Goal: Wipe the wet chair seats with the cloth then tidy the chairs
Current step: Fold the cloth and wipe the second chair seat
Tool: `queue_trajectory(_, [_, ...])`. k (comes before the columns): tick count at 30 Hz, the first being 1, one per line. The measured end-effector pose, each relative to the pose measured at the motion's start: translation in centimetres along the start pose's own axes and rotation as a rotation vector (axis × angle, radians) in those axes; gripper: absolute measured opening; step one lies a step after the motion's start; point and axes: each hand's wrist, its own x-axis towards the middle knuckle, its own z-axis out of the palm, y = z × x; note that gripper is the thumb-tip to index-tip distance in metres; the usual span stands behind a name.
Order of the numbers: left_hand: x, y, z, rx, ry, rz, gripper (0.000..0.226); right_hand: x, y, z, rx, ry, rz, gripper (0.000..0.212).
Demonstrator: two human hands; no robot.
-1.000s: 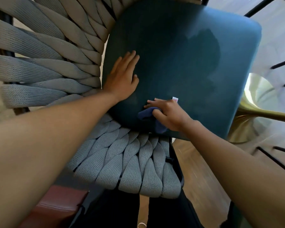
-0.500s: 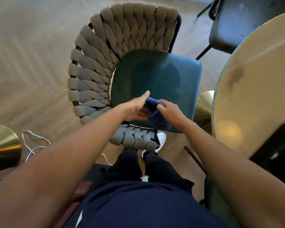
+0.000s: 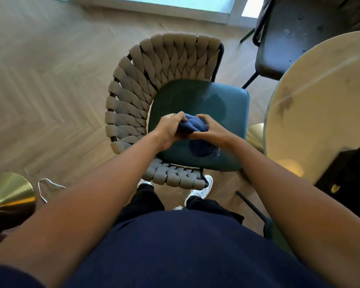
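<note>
A chair with a teal seat and a grey woven back stands in front of me. A darker damp patch shows near the seat's far right. Above the seat I hold a dark blue cloth bunched between both hands. My left hand grips its left side, and my right hand grips its right side. A loose end of the cloth hangs below my right hand.
A round light table stands at the right, with a black object on its near edge. A second dark chair with droplets stands at the far right. A brass base and a white cable lie on the wooden floor at the left.
I have stood up from the seat. My left hand left the seat and took hold of the cloth, which both hands now hold bunched above the seat.
</note>
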Motion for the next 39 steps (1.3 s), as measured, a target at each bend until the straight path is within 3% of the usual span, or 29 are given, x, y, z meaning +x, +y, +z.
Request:
queue_trajectory(4, [1.1,3.3,-3.0,0.023,-0.074,0.037,0.042,1.3,-3.0,0.9,0.093,-0.034,0.026,0.060])
queue_trajectory(9, [3.5,8.9,-8.3,0.095,-0.141,0.061,0.018,3.9,-7.7,3.2,0.287,0.082,0.062,0.060])
queue_trajectory(13, [5.1,13.4,-12.9,0.277,-0.243,0.003,0.021,6.2,-11.6,6.1,0.366,0.169,0.058,0.036])
queue_trajectory(15, [5.9,15.2,-15.2,0.433,-0.307,0.035,0.035,6.8,-13.4,7.7,0.348,0.198,0.047,0.036])
queue_trajectory(17, [6.4,16.5,-16.9,0.514,-0.365,0.086,0.032,7.0,-14.8,9.2,0.373,0.228,0.045,0.037])
queue_trajectory(24, [7.1,18.4,-19.4,0.468,-0.501,0.276,0.021,7.1,-17.0,13.1,0.445,0.393,-0.014,0.037])
queue_trajectory(26, [6.8,18.6,-19.8,0.535,-0.497,0.244,0.023,7.2,-17.5,13.9,0.443,0.411,-0.038,0.036])
queue_trajectory(30, [6.6,18.5,-21.2,0.630,-0.496,0.004,0.046,7.6,-18.3,15.6,0.433,0.400,-0.088,0.032])
queue_trajectory(35, [6.9,17.8,-25.4,0.696,-0.635,-0.077,0.047,9.0,-20.1,18.0,0.412,0.385,-0.097,0.033])
queue_trajectory(39, [9.4,20.7,-27.9,0.803,-0.595,0.091,0.045,12.4,-23.4,19.2,0.362,0.482,-0.064,0.032])
